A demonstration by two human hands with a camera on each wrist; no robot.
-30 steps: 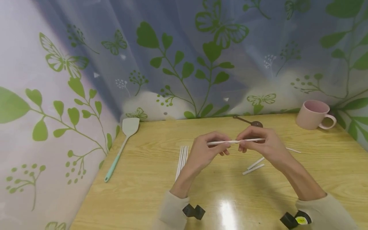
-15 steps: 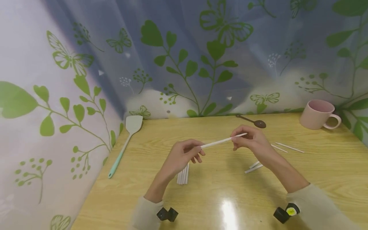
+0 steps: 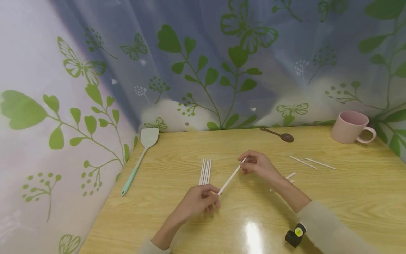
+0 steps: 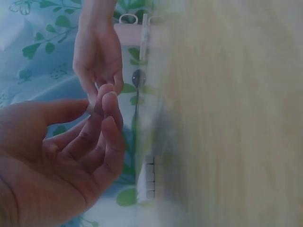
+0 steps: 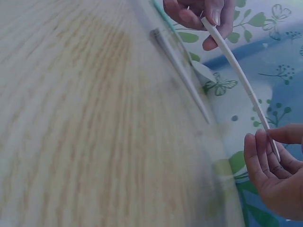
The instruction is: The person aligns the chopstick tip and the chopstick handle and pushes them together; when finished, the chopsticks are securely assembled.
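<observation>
A white chopstick (image 3: 229, 181) slants between my two hands above the table. My left hand (image 3: 198, 201) pinches its thicker near end, while my right hand (image 3: 258, 165) pinches the thinner far end between thumb and fingertips. The right wrist view shows the chopstick (image 5: 244, 80) along its length, with a hand at either end. Only its square end shows at the left thumb in the left wrist view. Just beyond my left hand, several white chopsticks (image 3: 205, 171) lie side by side in a row, their near ends hidden behind that hand.
Two thin white sticks (image 3: 302, 162) lie right of my right hand. White stick pieces (image 3: 290, 175) show partly behind the right forearm. A brown spoon (image 3: 286, 137) and pink mug (image 3: 349, 127) stand at the back, a spatula (image 3: 139, 162) at left. A patterned curtain (image 3: 203, 70) borders the table (image 3: 177, 151).
My hands have moved apart along the chopstick to its two ends. The left hand came lower and leftward, the right hand leftward, and the chopstick turned from nearly level to a steep slant.
</observation>
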